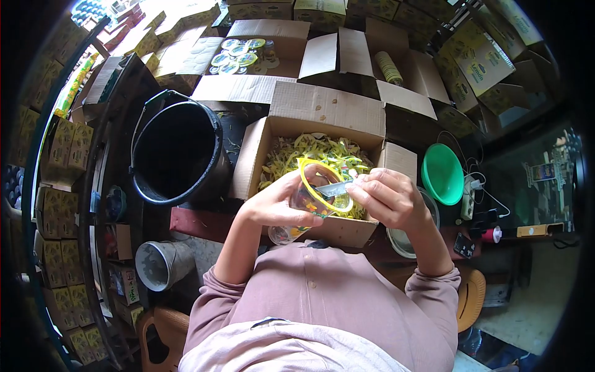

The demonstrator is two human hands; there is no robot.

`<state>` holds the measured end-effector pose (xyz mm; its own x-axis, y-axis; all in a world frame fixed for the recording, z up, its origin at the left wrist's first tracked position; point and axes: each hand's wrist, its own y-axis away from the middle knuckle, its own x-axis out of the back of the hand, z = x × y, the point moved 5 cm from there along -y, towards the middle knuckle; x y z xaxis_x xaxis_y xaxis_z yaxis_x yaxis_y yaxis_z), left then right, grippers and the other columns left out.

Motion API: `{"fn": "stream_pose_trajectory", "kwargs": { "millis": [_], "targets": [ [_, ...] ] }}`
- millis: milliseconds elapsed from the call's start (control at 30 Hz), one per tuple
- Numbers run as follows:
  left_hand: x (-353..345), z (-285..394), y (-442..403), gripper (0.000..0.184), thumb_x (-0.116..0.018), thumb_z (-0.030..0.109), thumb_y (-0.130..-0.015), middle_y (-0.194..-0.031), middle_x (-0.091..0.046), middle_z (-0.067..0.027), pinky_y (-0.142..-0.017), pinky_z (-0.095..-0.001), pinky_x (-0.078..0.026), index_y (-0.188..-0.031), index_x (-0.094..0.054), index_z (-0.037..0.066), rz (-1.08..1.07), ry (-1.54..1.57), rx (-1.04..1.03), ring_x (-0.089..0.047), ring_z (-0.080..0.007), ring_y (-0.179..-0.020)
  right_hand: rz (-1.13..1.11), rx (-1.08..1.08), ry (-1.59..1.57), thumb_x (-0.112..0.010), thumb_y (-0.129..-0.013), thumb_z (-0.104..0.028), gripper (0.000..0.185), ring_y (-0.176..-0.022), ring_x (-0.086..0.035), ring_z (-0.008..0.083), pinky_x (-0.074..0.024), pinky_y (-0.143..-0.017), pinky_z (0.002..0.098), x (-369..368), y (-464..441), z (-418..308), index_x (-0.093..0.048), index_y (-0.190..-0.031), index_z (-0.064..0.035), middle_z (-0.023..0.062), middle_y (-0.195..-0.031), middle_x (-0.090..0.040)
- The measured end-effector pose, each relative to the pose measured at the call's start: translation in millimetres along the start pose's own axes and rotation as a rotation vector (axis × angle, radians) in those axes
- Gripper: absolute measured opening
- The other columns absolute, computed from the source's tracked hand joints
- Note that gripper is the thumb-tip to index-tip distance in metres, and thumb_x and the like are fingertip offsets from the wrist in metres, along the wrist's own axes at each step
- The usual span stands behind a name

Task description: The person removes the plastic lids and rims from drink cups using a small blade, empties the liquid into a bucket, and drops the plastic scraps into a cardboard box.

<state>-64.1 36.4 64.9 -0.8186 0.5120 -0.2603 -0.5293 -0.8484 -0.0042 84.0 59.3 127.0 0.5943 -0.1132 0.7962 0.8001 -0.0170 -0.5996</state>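
Note:
My left hand is wrapped round a clear plastic cup with a yellow rim and printed side, tilted so its mouth faces right. My right hand pinches a small grey blade-like strip, which lies across the cup's rim. Behind the cup, an open cardboard box holds yellow-green shreds. Part of the box's contents is hidden by my hands and the cup.
A black bucket stands left of the box, a grey bucket below it. At right are a green bowl and a clear tub. Behind, an open box holds lidded cups; another holds stacked rings.

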Motion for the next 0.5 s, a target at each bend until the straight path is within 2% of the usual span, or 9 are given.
{"fn": "stream_pose_trajectory", "kwargs": {
  "millis": [300, 500],
  "targets": [
    [-0.2, -8.3, 2.3, 0.065, -0.07, 0.017, -0.063, -0.092, -0.05, -0.009, -0.069, -0.0242, -0.045, -0.117, -0.039, -0.001, -0.018, 0.075, 0.041, -0.053, -0.0139, -0.083, -0.073, 0.012, -0.047, -0.061, -0.057, -0.007, 0.024, -0.067, -0.058, 0.0165, -0.0516, -0.063, 0.0292, 2.7, -0.1, 0.3, -0.06, -0.08, 0.0, 0.0058, -0.071, -0.055],
    [-1.7, -8.4, 2.4, 0.064, -0.069, 0.017, -0.064, -0.092, -0.05, -0.0105, -0.064, -0.0245, -0.046, -0.116, -0.038, -0.001, -0.062, 0.133, 0.071, -0.054, -0.0136, -0.079, 0.007, -0.008, 0.033, -0.061, -0.058, -0.006, 0.023, -0.065, -0.057, 0.0163, -0.0515, -0.063, 0.0301, -2.7, 4.2, -6.6, -0.06, -0.08, 0.001, 0.0063, -0.07, -0.054]
  ]
}}
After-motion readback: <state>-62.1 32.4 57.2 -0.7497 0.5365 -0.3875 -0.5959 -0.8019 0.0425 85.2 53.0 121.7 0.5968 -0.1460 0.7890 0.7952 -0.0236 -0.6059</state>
